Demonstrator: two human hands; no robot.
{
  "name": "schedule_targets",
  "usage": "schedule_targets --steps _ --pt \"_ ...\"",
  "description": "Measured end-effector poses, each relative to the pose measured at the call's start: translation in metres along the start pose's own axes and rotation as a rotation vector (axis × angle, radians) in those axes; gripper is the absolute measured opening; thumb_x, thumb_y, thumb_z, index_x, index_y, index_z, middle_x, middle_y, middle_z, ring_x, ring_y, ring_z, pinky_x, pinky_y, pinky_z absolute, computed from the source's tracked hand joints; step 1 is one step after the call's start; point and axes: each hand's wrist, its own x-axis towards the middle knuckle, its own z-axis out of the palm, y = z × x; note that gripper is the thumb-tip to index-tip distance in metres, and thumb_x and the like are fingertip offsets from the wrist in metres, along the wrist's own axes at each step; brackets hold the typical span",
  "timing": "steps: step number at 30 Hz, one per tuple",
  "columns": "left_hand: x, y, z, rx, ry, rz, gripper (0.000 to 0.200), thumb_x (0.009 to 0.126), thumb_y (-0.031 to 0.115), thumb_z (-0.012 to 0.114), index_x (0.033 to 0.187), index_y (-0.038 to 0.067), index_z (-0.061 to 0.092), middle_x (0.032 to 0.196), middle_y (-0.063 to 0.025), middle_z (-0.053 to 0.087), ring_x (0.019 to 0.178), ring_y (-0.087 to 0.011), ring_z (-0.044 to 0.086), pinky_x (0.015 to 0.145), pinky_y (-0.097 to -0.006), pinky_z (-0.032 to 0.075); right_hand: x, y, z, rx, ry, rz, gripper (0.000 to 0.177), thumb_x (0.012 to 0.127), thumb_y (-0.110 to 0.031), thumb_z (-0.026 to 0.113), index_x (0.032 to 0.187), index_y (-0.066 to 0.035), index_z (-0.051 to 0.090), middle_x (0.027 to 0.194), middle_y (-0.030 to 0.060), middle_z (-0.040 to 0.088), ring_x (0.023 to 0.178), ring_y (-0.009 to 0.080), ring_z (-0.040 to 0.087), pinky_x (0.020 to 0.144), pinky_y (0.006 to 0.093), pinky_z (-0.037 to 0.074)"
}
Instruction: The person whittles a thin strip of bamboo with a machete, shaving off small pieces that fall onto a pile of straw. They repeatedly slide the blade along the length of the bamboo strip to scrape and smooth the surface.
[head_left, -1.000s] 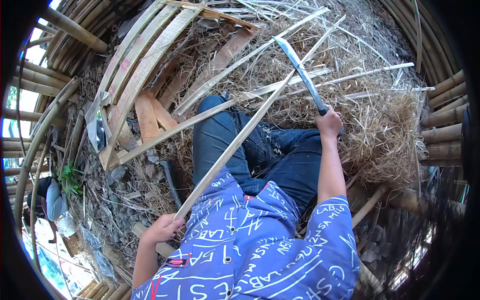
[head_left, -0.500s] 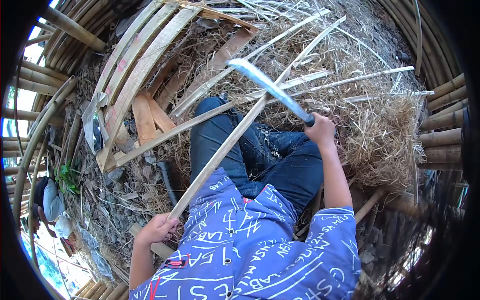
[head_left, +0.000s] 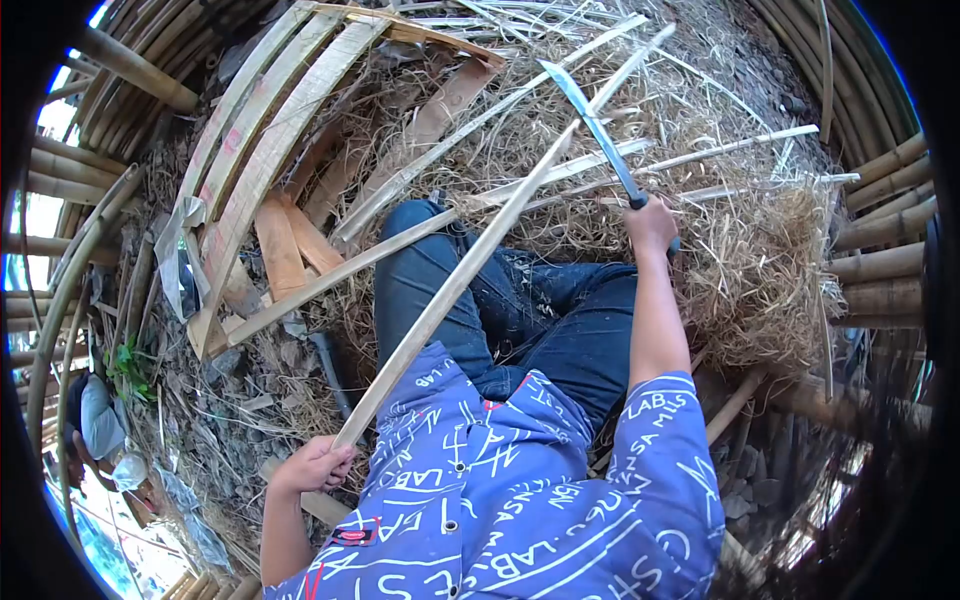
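Observation:
My left hand is closed round the lower end of a long pale bamboo strip, which slants up and away across my right-leaning lap. In my right hand is a machete with a dark handle, gripped in a closed fist over my right knee. Its narrow, shiny blade points forward and to the left. The blade overlaps the far part of the strip in this view. Beneath the blade lies a heap of curly bamboo shavings, with other split strips across it.
A slatted wooden crate stands at the front left. Another dark-handled tool lies beside my left leg. More shavings are piled to my right. Bamboo poles line both sides, and a person shows at the far left.
My right hand has moved slightly right with the machete, and its blade has swung forward to a steeper angle, crossing the strip farther out. My left hand still grips the strip, almost unmoved.

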Motion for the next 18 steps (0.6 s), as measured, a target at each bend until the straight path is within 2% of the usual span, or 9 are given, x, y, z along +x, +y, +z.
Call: schedule_targets --steps 1,4,7,9,11,13,15,18 --pt "-0.001 -0.001 -0.002 -0.018 -0.059 -0.002 0.024 0.099 0.025 0.045 0.081 0.010 0.046 0.061 0.0073 0.036 0.045 -0.0029 0.030 0.038 -0.0205 0.023 -0.004 0.005 0.012 0.007 -0.006 -0.005 0.024 0.073 -0.026 0.064 0.086 -0.007 0.067 0.089 0.0184 0.068 0.085 0.0360 0.066 0.075 0.0467 0.052" --pt "0.006 -0.009 -0.011 -0.082 -0.138 -0.049 0.025 0.100 0.026 0.044 0.081 0.010 0.045 0.061 0.0078 0.033 0.044 -0.0021 0.027 0.037 -0.0199 0.020 -0.013 0.031 0.048 0.010 0.153 0.032 0.020 0.072 -0.024 0.064 0.084 -0.008 0.062 0.078 0.0167 0.067 0.076 0.0373 0.065 0.069 0.0488 0.051" --pt "0.009 -0.014 -0.009 -0.130 -0.203 -0.084 0.026 0.099 0.028 0.045 0.080 0.011 0.045 0.059 0.0082 0.031 0.044 -0.0020 0.025 0.036 -0.0199 0.017 -0.012 0.043 0.049 -0.025 0.165 0.004 0.022 0.071 -0.024 0.064 0.085 -0.008 0.062 0.078 0.0155 0.067 0.074 0.0365 0.065 0.068 0.0484 0.051" --pt "0.012 -0.023 -0.012 -0.270 -0.351 -0.079 0.027 0.099 0.030 0.046 0.081 0.011 0.045 0.058 0.0082 0.029 0.043 -0.0019 0.024 0.036 -0.0200 0.016 -0.007 0.053 0.049 -0.039 0.188 -0.015 0.022 0.069 -0.022 0.064 0.086 -0.008 0.062 0.079 0.0143 0.067 0.073 0.0356 0.065 0.066 0.0472 0.051" --pt "0.011 -0.024 -0.012 -0.280 -0.348 -0.088 0.027 0.098 0.032 0.048 0.081 0.011 0.045 0.057 0.0084 0.028 0.042 -0.0017 0.022 0.035 -0.0202 0.015 0.004 0.069 0.057 -0.016 0.398 -0.153 0.022 0.069 -0.020 0.064 0.088 -0.010 0.062 0.080 0.0129 0.067 0.072 0.0345 0.065 0.065 0.0455 0.051" --pt "0.008 -0.017 -0.010 -0.349 -0.394 -0.129 0.028 0.098 0.033 0.048 0.081 0.011 0.045 0.057 0.0085 0.027 0.042 -0.0016 0.021 0.035 -0.0203 0.015 0.005 0.065 0.038 -0.004 0.368 -0.194 0.019 0.070 -0.018 0.063 0.087 -0.010 0.063 0.079 0.0133 0.067 0.073 0.0344 0.065 0.065 0.0452 0.051" --pt "0.011 -0.009 -0.009 -0.310 -0.367 -0.125 0.028 0.098 0.033 0.048 0.081 0.011 0.044 0.058 0.0085 0.028 0.043 -0.0016 0.023 0.036 -0.0199 0.016 0.001 0.054 0.017 -0.027 0.145 -0.188 0.017 0.071 -0.018 0.063 0.085 -0.010 0.063 0.078 0.0149 0.067 0.075 0.0351 0.065 0.066 0.0455 0.051" --pt "0.009 0.017 0.007 -0.096 -0.156 -0.040 0.025 0.100 0.031 0.045 0.084 0.012 0.045 0.061 0.0079 0.034 0.047 -0.0017 0.030 0.038 -0.0180 0.023 -0.022 0.040 -0.001 -0.007 0.077 -0.171 0.016 0.071 -0.020 0.062 0.084 -0.010 0.063 0.078 0.0166 0.066 0.074 0.0378 0.064 0.066 0.0469 0.050"
